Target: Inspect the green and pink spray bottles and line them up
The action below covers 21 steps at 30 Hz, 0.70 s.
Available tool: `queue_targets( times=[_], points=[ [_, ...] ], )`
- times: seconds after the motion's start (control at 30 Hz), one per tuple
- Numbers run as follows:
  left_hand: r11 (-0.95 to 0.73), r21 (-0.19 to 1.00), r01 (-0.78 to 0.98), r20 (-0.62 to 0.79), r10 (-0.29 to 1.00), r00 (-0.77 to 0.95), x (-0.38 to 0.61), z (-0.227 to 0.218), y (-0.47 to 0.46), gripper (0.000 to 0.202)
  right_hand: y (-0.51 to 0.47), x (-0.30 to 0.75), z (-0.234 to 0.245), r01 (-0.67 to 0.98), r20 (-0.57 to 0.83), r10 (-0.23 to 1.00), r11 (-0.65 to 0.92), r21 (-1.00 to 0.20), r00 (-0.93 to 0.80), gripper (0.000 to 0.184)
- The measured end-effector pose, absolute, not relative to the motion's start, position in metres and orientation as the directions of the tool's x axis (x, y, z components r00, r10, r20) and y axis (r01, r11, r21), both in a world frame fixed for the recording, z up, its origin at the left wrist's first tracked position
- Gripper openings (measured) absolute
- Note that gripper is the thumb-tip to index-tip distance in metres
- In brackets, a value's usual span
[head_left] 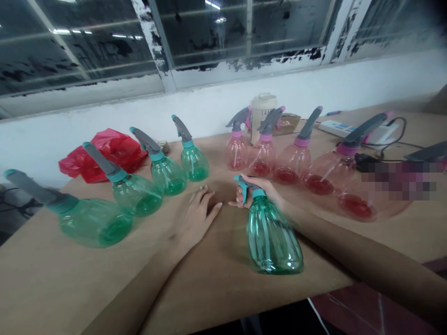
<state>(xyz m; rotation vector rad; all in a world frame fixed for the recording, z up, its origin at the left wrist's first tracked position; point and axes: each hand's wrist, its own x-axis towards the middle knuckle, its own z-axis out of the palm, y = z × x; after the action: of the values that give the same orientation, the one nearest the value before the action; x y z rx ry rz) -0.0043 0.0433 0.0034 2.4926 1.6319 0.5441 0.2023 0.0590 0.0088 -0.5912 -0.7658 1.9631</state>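
My right hand (260,186) is closed around the grey and teal head of a clear green spray bottle (272,237), which is tilted with its base toward me. My left hand (197,216) lies palm down on the table, fingers apart and holding nothing. To its left stand several green spray bottles with grey and teal heads; the nearest to the hand is a small green bottle (193,163). Beyond my right hand is a row of pink spray bottles with grey and pink heads, among them this pink bottle (291,163).
Behind the green row lies a red plastic bag (108,151). A lidded cream cup (263,109) stands behind the pink row, near a white power strip (359,130) with black cables. A white wall (209,109) with windows borders the wooden table (209,288) at the back.
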Motion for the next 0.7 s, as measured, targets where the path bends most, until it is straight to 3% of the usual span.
queue_targets(
  times=[0.13,0.27,0.7],
  points=[
    [-0.432,0.286,0.855,0.245,0.896,0.371,-0.0043,0.0037,0.0426,0.040,0.0603,0.1999,0.0071,-0.631,-0.128,0.883,-0.418,-0.654,-0.452,0.018],
    [-0.432,0.285,0.856,0.249,0.895,0.369,-0.0050,0.0021,0.0433,0.041,0.0654,0.2007,0.0021,-0.636,-0.198,0.846,-0.507,-0.582,-0.495,0.032],
    [-0.433,0.272,0.860,0.249,0.895,0.371,-0.0053,0.0012,0.0445,0.041,0.0662,0.2024,0.0016,-0.577,-0.175,0.823,-0.514,-0.635,-0.541,0.037]
  ],
)
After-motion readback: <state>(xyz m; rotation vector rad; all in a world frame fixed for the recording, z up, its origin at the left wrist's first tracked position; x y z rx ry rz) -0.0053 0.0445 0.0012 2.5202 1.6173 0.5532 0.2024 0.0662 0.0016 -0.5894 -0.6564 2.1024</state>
